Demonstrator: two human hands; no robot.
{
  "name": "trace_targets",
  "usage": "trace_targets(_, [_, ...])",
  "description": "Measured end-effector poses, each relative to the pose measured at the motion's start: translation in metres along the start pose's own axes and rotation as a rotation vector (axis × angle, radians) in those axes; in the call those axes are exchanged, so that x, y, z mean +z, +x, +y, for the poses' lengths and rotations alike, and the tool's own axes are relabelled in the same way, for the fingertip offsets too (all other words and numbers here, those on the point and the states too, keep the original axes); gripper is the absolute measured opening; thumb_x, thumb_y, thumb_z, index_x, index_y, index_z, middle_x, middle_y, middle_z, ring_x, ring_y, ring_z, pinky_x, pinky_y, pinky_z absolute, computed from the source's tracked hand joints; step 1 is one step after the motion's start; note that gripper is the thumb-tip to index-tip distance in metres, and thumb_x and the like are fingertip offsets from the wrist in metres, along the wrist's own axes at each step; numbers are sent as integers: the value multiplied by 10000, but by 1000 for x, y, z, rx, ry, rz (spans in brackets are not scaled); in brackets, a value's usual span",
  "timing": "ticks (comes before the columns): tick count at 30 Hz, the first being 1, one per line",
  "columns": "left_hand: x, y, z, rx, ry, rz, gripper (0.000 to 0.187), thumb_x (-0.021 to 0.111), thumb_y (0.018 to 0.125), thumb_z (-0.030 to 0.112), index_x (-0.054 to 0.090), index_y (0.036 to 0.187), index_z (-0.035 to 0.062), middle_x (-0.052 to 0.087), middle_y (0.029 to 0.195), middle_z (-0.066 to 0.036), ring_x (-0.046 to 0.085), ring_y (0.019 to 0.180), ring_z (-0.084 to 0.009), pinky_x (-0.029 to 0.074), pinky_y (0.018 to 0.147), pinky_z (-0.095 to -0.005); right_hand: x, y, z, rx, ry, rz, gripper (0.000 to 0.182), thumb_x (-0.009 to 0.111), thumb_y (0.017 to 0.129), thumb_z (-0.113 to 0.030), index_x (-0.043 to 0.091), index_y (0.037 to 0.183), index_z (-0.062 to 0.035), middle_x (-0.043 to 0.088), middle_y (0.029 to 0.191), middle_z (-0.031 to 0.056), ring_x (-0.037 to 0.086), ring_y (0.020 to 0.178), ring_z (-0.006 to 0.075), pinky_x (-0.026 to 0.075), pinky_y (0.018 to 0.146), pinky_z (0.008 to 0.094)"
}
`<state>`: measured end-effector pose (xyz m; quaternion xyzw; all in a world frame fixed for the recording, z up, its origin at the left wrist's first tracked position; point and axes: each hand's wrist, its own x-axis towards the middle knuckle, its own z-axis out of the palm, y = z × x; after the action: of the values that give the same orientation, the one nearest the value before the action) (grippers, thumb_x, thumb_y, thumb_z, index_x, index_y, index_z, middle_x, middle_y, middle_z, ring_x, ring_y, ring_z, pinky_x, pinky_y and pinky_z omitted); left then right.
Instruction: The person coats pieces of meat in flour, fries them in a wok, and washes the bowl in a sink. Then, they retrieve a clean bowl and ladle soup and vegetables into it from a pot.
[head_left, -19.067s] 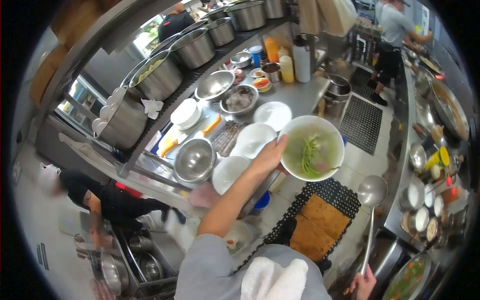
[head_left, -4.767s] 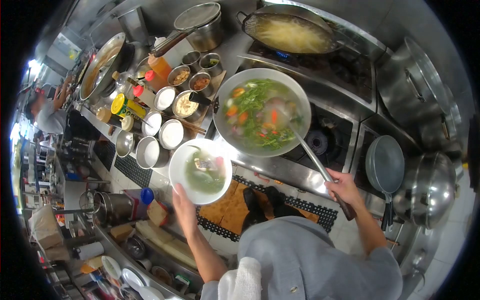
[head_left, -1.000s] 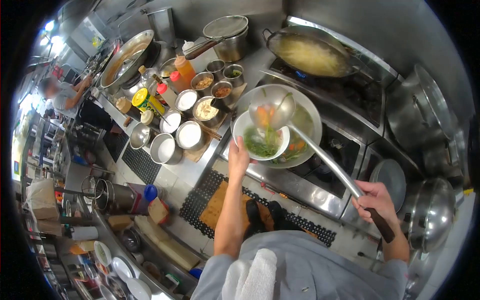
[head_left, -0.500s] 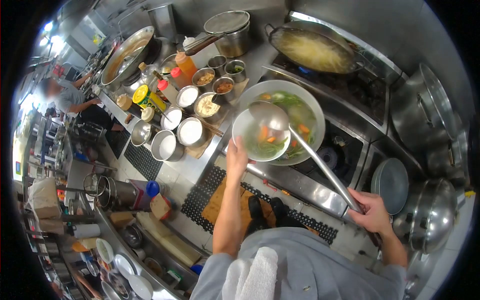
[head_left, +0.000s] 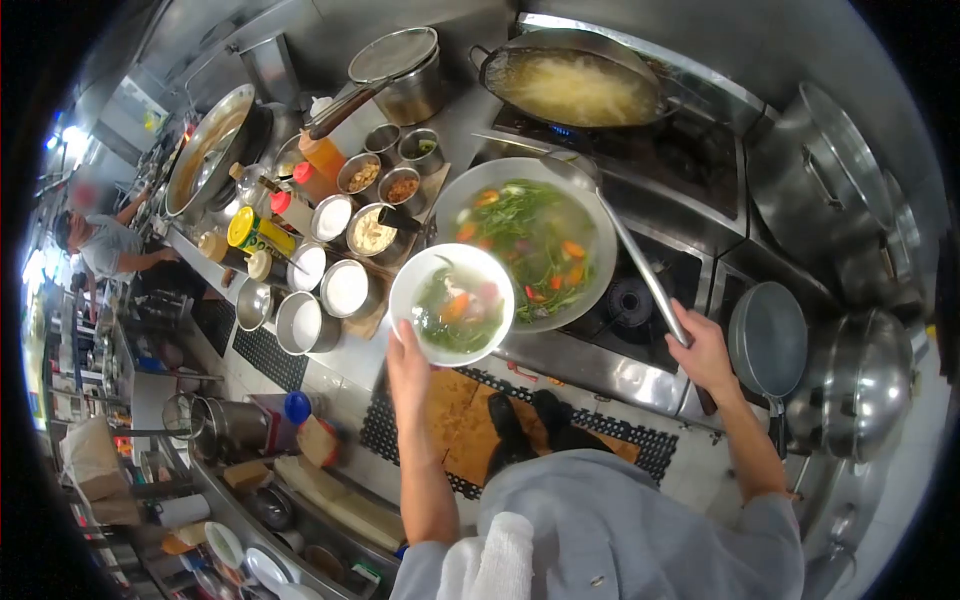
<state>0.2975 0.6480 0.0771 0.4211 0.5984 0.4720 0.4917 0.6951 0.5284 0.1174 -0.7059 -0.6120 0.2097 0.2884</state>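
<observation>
My left hand point(head_left: 408, 365) is closed on the near rim of a white bowl point(head_left: 397, 300) filled with broth, greens and orange carrot pieces. This bowl overlaps the near left edge of a large wok point(head_left: 607, 255) on the stove, which holds soup with leafy greens and carrots. My right hand point(head_left: 703, 348) grips the handle of a long metal ladle point(head_left: 640, 262). The ladle's head is at the far side of the wok, by its rim, partly out of sight.
Steel cups of seasonings point(head_left: 345, 288) and squeeze bottles point(head_left: 320, 155) crowd the left counter. A second wok point(head_left: 570, 90) with bubbling yellowish liquid sits over a blue flame behind. A pan point(head_left: 768, 338) hangs at right. Another person point(head_left: 105, 245) stands far left.
The white bowl has moved left and toward me, off the middle of the wok. The ladle's head has gone from over the bowl to the wok's far rim.
</observation>
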Motion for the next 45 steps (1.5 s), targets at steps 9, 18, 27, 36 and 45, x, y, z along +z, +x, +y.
trace_targets(9, [-40, -39, 9, -115, -8, 124, 547, 410, 1030, 364, 416, 1370, -64, 557, 1272, -148, 544, 1128, -188, 434, 935, -301, 52, 66, 25, -125, -60, -18, 523, 635, 777, -53, 523, 1284, 8, 581, 896, 194, 585, 836, 378, 473, 731, 403])
trace_targets(18, [-68, -51, -8, -100, 20, 167, 556, 411, 1028, 375, 412, 1375, -59, 539, 1302, -147, 524, 1166, -200, 405, 971, -310, 72, 87, 5, -315, -283, -185, 544, 613, 765, -24, 533, 1300, -79, 550, 918, 154, 592, 833, 363, 490, 727, 446])
trace_targets(27, [-75, -64, -2, -106, 48, 210, 588, 402, 1024, 410, 407, 1383, -56, 531, 1318, -146, 504, 1199, -205, 368, 1010, -314, 34, 58, -3, -349, -439, -296, 608, 622, 740, -13, 505, 1331, -97, 519, 919, 131, 596, 782, 342, 503, 673, 441])
trace_targets(36, [-91, -55, -25, -135, -6, 212, 524, 383, 1034, 365, 447, 1348, -49, 582, 1234, -137, 549, 1116, -188, 419, 945, -304, -18, 18, 5, -329, -546, -305, 590, 623, 741, -27, 514, 1317, -97, 523, 923, 108, 601, 770, 317, 510, 653, 425])
trace_targets(45, [-84, -62, -8, -106, 18, 257, 493, 361, 1041, 353, 492, 1300, -46, 614, 1131, -117, 582, 963, -147, 474, 787, -271, -52, -5, 0, -160, -289, -258, 557, 624, 748, -21, 555, 1299, -65, 512, 810, 144, 564, 702, 278, 475, 654, 360])
